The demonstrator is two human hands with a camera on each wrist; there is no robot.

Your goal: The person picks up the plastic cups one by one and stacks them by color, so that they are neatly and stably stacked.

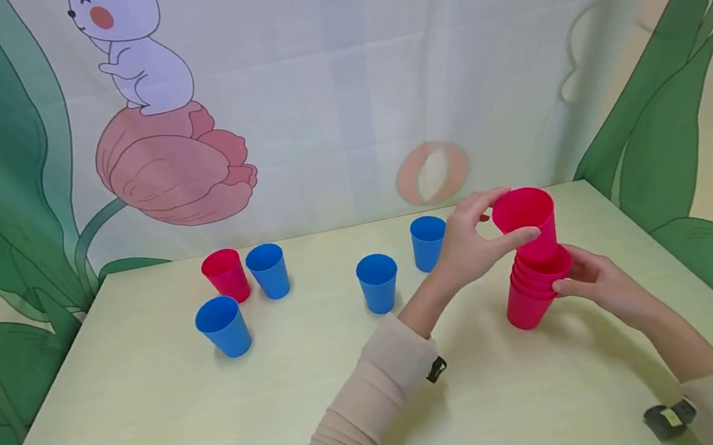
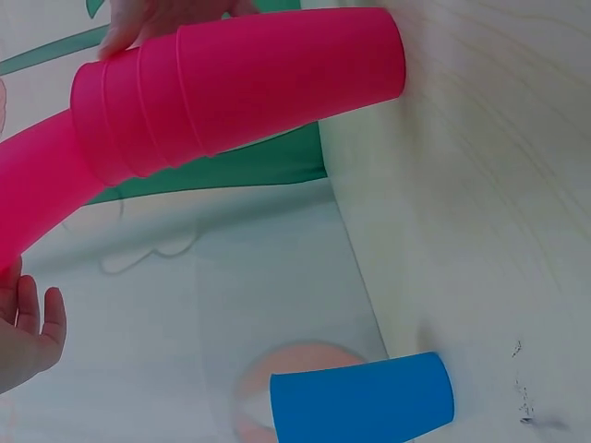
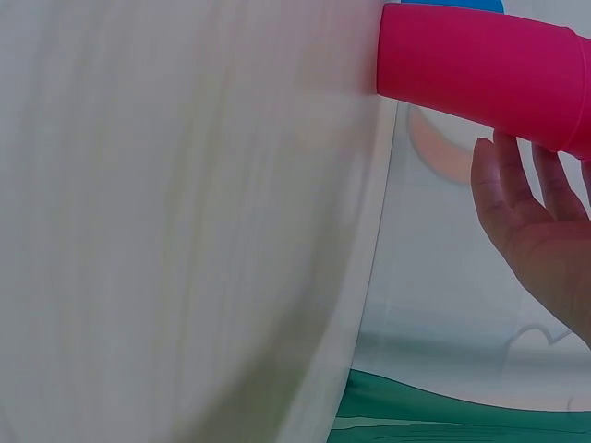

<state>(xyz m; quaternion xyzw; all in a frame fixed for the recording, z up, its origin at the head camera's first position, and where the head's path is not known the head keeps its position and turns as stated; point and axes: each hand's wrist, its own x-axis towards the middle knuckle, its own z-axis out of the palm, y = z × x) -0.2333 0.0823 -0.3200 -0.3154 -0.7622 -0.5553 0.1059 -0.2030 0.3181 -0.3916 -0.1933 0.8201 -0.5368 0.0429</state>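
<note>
Left hand (image 1: 473, 243): fingers clamped on 1 red cup (image 1: 524, 219), base inside red cup stack (image 1: 528, 303); right hand (image 1: 612, 288): fingers gripping stack.

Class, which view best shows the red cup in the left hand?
The head view: the red cup shows its open mouth, pinched by the left hand. The left wrist view crops part away; the right wrist view misses it.
</note>
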